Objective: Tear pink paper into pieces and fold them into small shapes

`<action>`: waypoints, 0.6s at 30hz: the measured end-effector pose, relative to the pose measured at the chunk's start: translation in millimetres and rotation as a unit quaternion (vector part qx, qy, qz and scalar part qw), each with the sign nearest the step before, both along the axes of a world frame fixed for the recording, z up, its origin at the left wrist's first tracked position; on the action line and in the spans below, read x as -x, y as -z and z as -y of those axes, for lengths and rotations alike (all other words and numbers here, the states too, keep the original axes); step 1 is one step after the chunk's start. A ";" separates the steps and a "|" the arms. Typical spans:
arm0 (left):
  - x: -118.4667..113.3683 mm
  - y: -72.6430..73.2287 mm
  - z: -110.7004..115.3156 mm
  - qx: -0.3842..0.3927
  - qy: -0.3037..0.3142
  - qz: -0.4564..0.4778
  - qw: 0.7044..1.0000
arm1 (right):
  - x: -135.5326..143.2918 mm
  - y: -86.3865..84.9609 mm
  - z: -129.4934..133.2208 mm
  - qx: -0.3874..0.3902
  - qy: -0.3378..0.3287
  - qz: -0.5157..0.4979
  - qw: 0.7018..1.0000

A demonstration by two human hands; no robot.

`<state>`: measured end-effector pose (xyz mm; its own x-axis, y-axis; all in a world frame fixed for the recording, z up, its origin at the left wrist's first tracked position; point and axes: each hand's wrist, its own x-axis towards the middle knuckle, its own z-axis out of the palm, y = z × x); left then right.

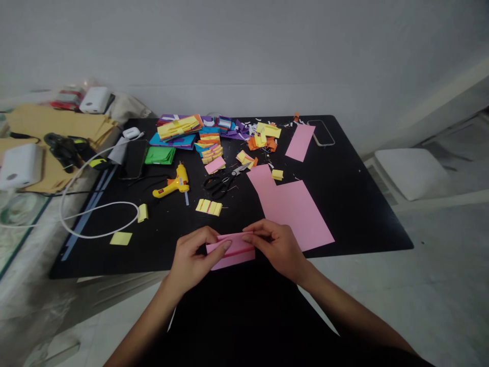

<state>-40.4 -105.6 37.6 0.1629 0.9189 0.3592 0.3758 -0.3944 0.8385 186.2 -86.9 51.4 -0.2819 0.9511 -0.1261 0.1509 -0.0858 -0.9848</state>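
Observation:
A folded piece of pink paper point(234, 259) is held at the near edge of the black table, with a crease running along its length. My left hand point(194, 255) pinches its left end, thumb on the near face. At the right end, my right hand point(278, 247) pinches the upper edge between thumb and fingers. Just beyond my right hand lies a larger pink sheet point(296, 214) with a corner cut out. A folded yellow paper piece with a pink strip point(209, 207) rests ahead of my left hand. Black-handled scissors point(225, 182) lie partly open farther back.
A yellow glue gun point(175, 183) stands left of the scissors. Bundles of coloured paper point(179, 128) and scraps crowd the back. A white cable point(99, 237) loops over the table's left side near a dark phone point(134, 159). Another pink sheet point(300, 143) lies back right by a clear phone case point(323, 133).

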 end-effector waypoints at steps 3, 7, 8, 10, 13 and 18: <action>5.5 -3.3 -1.5 -0.041 0.059 -0.043 0.996 | -1.2 -1.1 -0.6 -0.005 -0.014 0.013 1.000; 14.6 -6.6 -4.3 -0.048 0.123 -0.106 0.986 | -1.7 -0.9 -0.1 -0.003 -0.036 0.022 0.999; 16.3 -6.6 -4.7 -0.045 0.129 -0.114 0.984 | -1.5 -0.5 0.2 -0.002 -0.037 0.021 0.999; 18.5 -5.8 -4.7 -0.039 0.134 -0.115 0.984 | -1.0 0.3 0.8 -0.001 -0.036 0.017 0.999; 19.3 -3.1 -2.7 -0.027 0.137 -0.091 0.986 | -0.3 0.5 1.1 0.003 -0.035 0.016 0.999; 16.9 -0.4 1.6 -0.037 0.124 -0.069 0.989 | -0.9 -2.0 1.1 0.007 -0.049 0.020 0.999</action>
